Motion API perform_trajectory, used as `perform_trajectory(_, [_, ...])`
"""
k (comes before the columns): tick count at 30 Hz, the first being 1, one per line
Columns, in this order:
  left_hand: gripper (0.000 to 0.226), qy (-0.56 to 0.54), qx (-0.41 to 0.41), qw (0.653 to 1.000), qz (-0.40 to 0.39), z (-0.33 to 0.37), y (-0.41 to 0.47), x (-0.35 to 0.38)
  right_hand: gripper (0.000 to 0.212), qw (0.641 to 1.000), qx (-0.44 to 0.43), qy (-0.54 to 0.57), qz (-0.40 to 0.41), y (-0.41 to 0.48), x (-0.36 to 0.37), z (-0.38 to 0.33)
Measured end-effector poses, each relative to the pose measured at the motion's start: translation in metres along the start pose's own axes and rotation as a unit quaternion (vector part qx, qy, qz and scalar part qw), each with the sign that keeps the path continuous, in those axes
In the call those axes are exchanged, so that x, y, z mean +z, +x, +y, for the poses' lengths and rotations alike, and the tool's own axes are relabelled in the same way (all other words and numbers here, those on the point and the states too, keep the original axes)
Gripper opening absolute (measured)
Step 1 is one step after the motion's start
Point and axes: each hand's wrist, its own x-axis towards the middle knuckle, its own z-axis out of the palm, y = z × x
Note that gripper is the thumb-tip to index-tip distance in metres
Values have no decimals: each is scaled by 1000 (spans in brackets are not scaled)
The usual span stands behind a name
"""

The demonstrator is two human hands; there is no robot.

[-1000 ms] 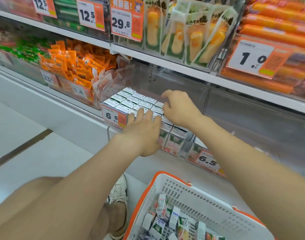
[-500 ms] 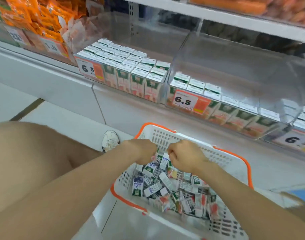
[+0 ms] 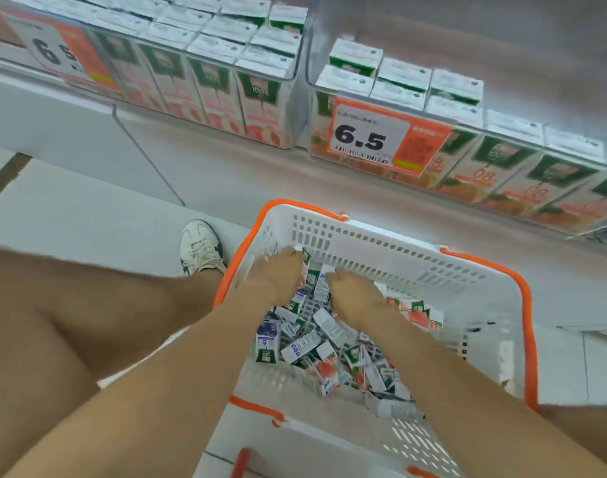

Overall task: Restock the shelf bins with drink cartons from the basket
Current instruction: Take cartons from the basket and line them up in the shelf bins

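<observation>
A white basket [image 3: 412,260] with an orange rim stands on the floor, holding several small drink cartons [image 3: 315,346] in a loose pile. Both hands are down inside it at the far left corner. My left hand [image 3: 277,274] grips a green-and-white carton [image 3: 306,258] whose top shows past the fingers. My right hand [image 3: 353,294] has its fingers curled round a white carton [image 3: 321,288]. Above, a clear left shelf bin [image 3: 296,108] is packed with upright cartons. The right shelf bin [image 3: 309,81] holds fewer, with bare room at its back.
A 6.5 price tag [image 3: 371,139] hangs on the right bin, another tag [image 3: 53,53] on the left bin. My white shoe [image 3: 200,244] and bare knee [image 3: 71,305] sit left of the basket. White floor and the cabinet base lie between basket and shelf.
Both hands left the left shelf bin, dropped into the basket and closed on cartons. My view tilted down and moved closer to the basket.
</observation>
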Motion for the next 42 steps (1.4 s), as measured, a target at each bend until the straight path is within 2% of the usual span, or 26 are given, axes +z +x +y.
perform_trajectory(2, [49,-19,-6,999,30,2,14,9,74,1000,-15,8,-10,14,13,2])
perform_trajectory(3, [52,-29,-7,999,34,2,23,15,73,1000,-17,14,-18,20,19,2])
perform_trajectory(5, [56,-63,-20,997,26,2,34,29,56,1000,7,26,-15,28,33,-2])
perform_trajectory(7, [40,-123,-49,990,45,3,41,39,42,998,45,50,6,32,43,-9])
perform_trajectory(9, [38,-224,-92,966,88,6,40,41,37,993,79,84,23,37,48,-14])
perform_trajectory(11, [35,-247,-100,958,106,9,40,41,34,987,99,113,52,41,50,-12])
perform_trajectory(13, [29,-255,-98,956,104,12,33,36,40,976,114,168,78,41,47,-8])
perform_trajectory(14, [33,-235,-88,963,96,12,29,32,47,966,121,215,81,39,43,-6])
perform_trajectory(16, [50,-214,-61,971,83,11,22,30,64,936,137,313,80,35,37,-5])
perform_trajectory(18, [66,-255,-53,964,57,8,17,25,79,910,160,376,66,28,33,-5])
perform_trajectory(19, [75,-283,-60,957,38,7,14,21,78,906,168,386,52,24,29,-4])
perform_trajectory(22, [92,-386,-96,917,-25,5,2,6,56,896,168,409,40,8,14,7])
perform_trajectory(24, [76,-457,-97,882,-53,8,-12,-8,52,882,158,442,48,-5,-3,18])
perform_trajectory(26, [63,-519,-86,847,-74,12,-27,-26,56,872,147,466,41,-20,-24,29])
perform_trajectory(30, [47,-587,-45,805,-77,25,-57,-62,54,886,92,453,28,-56,-82,36])
perform_trajectory(35, [30,-561,30,827,-36,43,-97,-105,14,918,22,391,66,-106,-152,30])
perform_trajectory(39, [23,-535,92,840,-5,56,-130,-133,13,937,-15,338,89,-150,-194,28])
perform_trajectory(42, [22,-497,119,858,52,74,-150,-153,17,944,-31,300,132,-182,-220,31])
